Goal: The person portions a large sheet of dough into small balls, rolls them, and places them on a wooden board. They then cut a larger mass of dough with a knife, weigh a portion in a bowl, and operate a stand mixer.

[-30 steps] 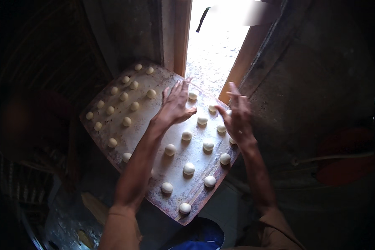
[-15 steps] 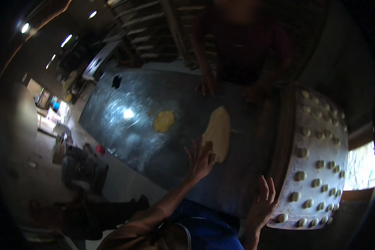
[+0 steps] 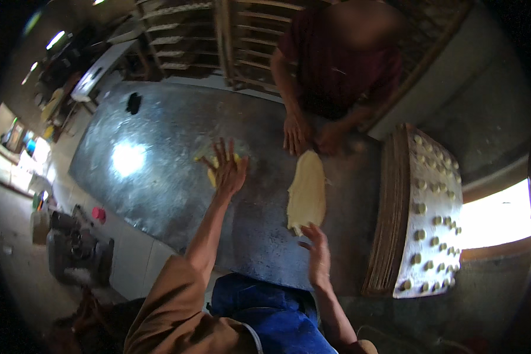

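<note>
A long, flat sheet of pale dough (image 3: 307, 192) lies on the dark metal table (image 3: 259, 236), its length running away from me. At its near end is my right hand (image 3: 318, 251), thumb apart from the fingers, fingertips at the dough's edge; I cannot tell whether they press on it. Further left, my left hand (image 3: 230, 172) spreads its fingers over a soft-looking yellow patch (image 3: 211, 177) on the table and hides most of it. Neither hand has anything in its grasp.
Across the table stands a person whose hand (image 3: 297, 133) rests near the dough's far end. On the right is a stack of trays (image 3: 386, 236), its top one dotted with small dough balls (image 3: 419, 208). A black patch (image 3: 134, 103) marks the far left; a pink object (image 3: 98, 214) sits at the left edge.
My left hand has left the dough and moved left onto the yellow patch. My right hand has come from beside the trays to the dough's near end. The view has shifted.
</note>
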Motion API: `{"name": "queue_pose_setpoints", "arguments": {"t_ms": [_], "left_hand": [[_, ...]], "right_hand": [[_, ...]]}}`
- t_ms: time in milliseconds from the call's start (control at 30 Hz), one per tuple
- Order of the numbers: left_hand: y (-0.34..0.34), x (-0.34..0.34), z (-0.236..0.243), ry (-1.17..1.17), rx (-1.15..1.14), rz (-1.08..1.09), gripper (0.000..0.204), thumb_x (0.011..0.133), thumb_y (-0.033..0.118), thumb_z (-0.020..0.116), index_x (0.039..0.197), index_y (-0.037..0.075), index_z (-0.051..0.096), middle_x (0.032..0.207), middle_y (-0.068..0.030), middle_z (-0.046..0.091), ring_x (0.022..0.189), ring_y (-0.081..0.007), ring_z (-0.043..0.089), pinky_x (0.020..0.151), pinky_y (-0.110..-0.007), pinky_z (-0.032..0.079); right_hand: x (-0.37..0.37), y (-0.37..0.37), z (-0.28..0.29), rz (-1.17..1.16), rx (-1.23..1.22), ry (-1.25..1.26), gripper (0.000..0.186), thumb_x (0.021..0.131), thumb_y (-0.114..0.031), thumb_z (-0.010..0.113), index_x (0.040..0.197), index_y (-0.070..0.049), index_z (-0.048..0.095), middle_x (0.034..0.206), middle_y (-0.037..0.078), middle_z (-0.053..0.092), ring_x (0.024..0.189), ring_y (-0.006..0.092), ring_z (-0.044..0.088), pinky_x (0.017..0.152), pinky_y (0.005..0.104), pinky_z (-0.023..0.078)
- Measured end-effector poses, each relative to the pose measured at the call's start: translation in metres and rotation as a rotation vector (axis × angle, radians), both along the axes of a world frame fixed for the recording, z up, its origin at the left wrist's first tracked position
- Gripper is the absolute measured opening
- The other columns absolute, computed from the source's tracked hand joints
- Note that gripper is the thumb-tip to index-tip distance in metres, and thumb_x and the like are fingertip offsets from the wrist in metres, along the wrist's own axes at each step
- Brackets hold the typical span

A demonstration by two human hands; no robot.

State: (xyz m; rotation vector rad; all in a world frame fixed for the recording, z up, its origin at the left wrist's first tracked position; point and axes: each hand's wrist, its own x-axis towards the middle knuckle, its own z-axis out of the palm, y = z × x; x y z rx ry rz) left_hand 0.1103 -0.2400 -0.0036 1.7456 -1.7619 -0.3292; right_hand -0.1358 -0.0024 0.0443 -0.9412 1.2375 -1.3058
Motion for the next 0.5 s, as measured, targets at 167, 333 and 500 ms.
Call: {"name": "queue_pose_setpoints", "arguments": {"t_ms": [167,333,500], "left_hand": [[0.141,-0.052,0.031,0.936,0.013,-0.325,0.069,0.108,0.054,0.023,0.159,0.007,0.026,0.165,-0.0165,0.02,0.154,-0.0332,0.01,0.122,-0.054,0.003],[0.14,-0.059,-0.011,1.189,0.123,-0.333,0.058,0.109,0.047,0.034,0.146,0.004,0.043,0.149,-0.0162,0.043,0.142,-0.0285,0.034,0.117,-0.048,0.022],[0.105,-0.049,0.001,1.176,0.397,-0.224,0.044,0.109,0.038,0.045,0.127,0.002,0.06,0.119,-0.0131,0.064,0.117,-0.0219,0.056,0.1,-0.04,0.043]], "right_hand": [[0.089,-0.052,-0.024,0.139,-0.117,-0.051,0.082,0.106,-0.065,0.015,0.165,-0.008,0.011,0.171,0.014,0.01,0.158,0.0305,0.008,0.126,0.0464,0.017],[0.131,-0.035,-0.009,0.19,0.009,-0.088,0.088,0.103,-0.069,0.01,0.165,-0.007,0.004,0.172,0.013,0.003,0.158,0.03,0.002,0.127,0.044,0.012],[0.081,0.017,0.025,0.409,0.041,-0.077,0.072,0.106,-0.05,0.041,0.161,-0.007,0.024,0.168,0.019,0.017,0.154,0.0329,0.021,0.123,0.0445,0.024]]}}
